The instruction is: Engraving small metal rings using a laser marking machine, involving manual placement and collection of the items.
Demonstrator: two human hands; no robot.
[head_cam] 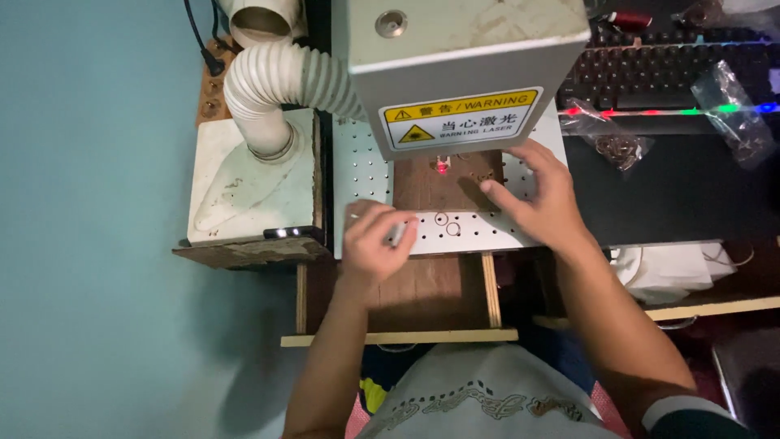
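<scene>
Left hand (375, 240) pinches a small metal piece (398, 234); right hand (540, 195) splayed on perforated white plate (471, 232)

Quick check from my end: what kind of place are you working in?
Probably a small laser-engraving workstation: a laser head with a yellow warning label, a ribbed extraction hose, and a perforated white work plate holding a wooden piece.

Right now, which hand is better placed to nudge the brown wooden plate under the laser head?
Probably the right hand: its fingertips already rest on the wooden plate, while the left hand is curled around a small silvery object, off the plate.
</scene>
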